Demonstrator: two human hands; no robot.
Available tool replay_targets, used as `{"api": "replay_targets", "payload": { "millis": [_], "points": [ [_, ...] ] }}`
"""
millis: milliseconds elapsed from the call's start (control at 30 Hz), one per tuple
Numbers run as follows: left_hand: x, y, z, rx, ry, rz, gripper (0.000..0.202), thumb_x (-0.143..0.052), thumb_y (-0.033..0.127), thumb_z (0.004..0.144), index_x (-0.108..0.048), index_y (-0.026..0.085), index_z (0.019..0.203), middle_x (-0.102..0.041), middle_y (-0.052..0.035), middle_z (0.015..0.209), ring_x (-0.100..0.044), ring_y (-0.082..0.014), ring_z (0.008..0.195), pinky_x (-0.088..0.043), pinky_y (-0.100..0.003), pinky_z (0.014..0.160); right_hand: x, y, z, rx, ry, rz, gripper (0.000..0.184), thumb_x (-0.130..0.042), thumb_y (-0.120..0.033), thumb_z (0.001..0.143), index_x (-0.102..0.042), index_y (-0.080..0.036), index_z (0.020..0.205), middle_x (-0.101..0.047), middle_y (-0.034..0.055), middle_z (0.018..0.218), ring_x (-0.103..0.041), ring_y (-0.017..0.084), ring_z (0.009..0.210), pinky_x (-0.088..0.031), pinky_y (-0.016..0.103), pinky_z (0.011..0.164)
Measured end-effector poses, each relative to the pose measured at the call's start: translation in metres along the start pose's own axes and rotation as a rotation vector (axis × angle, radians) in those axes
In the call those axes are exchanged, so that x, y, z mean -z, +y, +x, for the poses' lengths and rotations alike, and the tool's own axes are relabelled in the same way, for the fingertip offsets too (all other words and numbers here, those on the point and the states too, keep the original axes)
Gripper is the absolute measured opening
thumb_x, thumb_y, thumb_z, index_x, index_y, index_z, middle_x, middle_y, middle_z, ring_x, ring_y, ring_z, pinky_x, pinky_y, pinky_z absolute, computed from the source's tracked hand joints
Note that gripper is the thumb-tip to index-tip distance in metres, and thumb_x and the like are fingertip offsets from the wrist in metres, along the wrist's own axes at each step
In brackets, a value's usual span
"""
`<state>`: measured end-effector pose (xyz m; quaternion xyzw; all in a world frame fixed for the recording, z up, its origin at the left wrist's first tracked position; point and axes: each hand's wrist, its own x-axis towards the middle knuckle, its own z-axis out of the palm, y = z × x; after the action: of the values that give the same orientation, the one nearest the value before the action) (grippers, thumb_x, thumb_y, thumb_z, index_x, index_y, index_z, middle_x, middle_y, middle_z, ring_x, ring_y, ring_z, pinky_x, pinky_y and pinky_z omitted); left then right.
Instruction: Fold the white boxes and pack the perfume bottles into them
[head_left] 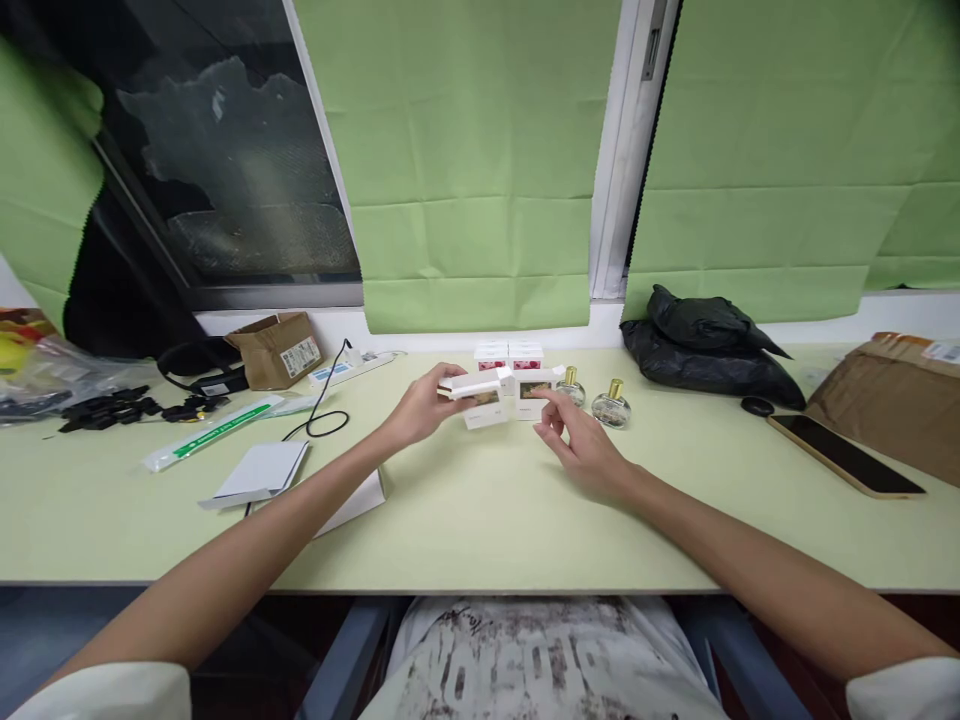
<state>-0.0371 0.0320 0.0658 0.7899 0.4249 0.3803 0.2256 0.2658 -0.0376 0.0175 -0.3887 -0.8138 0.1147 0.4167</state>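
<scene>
Head view, the only view supplied. All positions are given relative to the open white box (pixel 484 402).

The open white box sits just above the pale green table (pixel 480 530), at the middle of its far half, with its top flap lifted and pointing right. The left hand (pixel 420 405) grips the box's left end. Its fingers are curled and pressed together around that end, and the thumb lies along the top edge.

Touching the open white box on its right is a second white box (pixel 534 392), standing upright. The right hand (pixel 581 450) is to the right of the open white box and nearer the person. Its index finger is extended to the front face of the second white box; whether it makes contact cannot be told. The other fingers are loosely bent and slightly spread, holding nothing.

Just behind the open white box stand two pink-printed boxes (pixel 508 356), side by side. To the right, past the second white box, are two gold-capped bottles (pixel 611 404), upright and near each other. Well to the right lie a black bag (pixel 705 345), a phone (pixel 844 455) lying flat, and a brown parcel (pixel 892 400).

To the left are a black cable (pixel 322 422), a small cardboard carton (pixel 277 348) and a green-striped packet (pixel 214 432). White folded cards (pixel 259 472) lie left of the box and nearer the person.
</scene>
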Motion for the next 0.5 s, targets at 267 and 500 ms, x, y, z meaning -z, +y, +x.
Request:
{"api": "replay_targets", "payload": {
  "millis": [267,500],
  "points": [
    [0.001,-0.037,0.041,0.086,-0.051,0.113,0.062,-0.086,0.05,0.076,-0.058,0.022,0.125,-0.07,-0.0073,0.119,-0.067,-0.0244,0.102,-0.057,-0.038,0.088,-0.001,0.007,0.001,-0.065,-0.084,-0.003,0.048,-0.046,-0.047,0.11,-0.039,-0.029,0.154,-0.065,0.0035,0.105,-0.06,0.018,0.077,-0.049,0.035,0.075],
    [0.013,-0.038,0.032,0.135,-0.057,0.072,0.115,-0.093,0.059,0.063,-0.036,0.021,0.155,-0.06,-0.0206,0.14,-0.067,-0.0314,0.117,-0.06,-0.041,0.087,-0.001,0.008,0.0,-0.06,-0.106,-0.019,0.048,-0.046,-0.045,0.109,-0.038,-0.028,0.154,-0.066,0.0028,0.102,-0.062,0.019,0.076,-0.047,0.033,0.069]
  ]
}}
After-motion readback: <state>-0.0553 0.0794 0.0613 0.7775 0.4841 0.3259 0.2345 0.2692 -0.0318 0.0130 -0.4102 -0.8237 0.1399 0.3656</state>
